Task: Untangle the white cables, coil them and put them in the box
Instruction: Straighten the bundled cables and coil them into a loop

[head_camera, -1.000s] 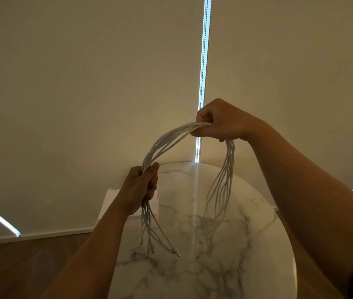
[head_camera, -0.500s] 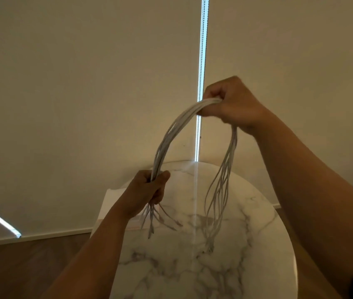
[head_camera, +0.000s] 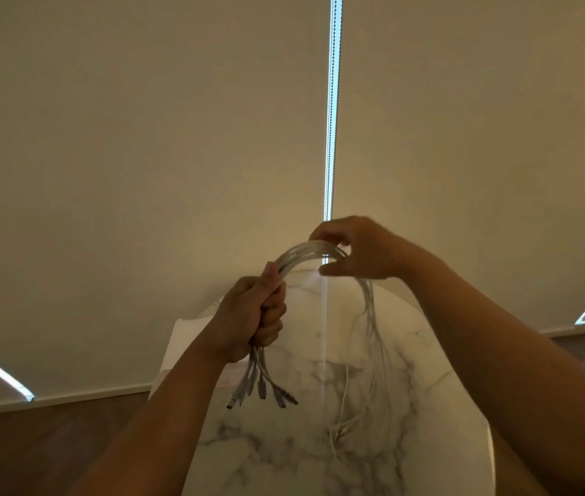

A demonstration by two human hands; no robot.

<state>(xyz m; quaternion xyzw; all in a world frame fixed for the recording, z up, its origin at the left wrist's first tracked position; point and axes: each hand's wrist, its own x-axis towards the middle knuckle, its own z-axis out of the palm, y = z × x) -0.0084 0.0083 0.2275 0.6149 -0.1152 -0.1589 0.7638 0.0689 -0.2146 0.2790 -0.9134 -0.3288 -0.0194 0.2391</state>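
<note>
Gripping the white cables [head_camera: 301,253] in a full fist, your left hand [head_camera: 252,316] is clamping the bundle just above its plugs [head_camera: 266,392], which are dangling free over the marble table [head_camera: 276,452]. Your right hand [head_camera: 366,254] is curling its fingers over the top of the arch with the thumb beneath, holding the strands loosely where they bend. The long tails are falling from it and trailing onto the tabletop.

To do this well, I judge you are wanting the left fist as a fixed anchor while the right is sliding along lightly, combing the strands parallel. If a snag is catching, easing it apart is beating tugging.

The white box [head_camera: 183,345] is sitting at the table's far left edge, partly hidden behind your left forearm. Beige roller blinds [head_camera: 140,137] are filling the room behind, a bright slit [head_camera: 330,137] with a bead chain is running between them, and dark wood floor [head_camera: 51,442] is showing below.
</note>
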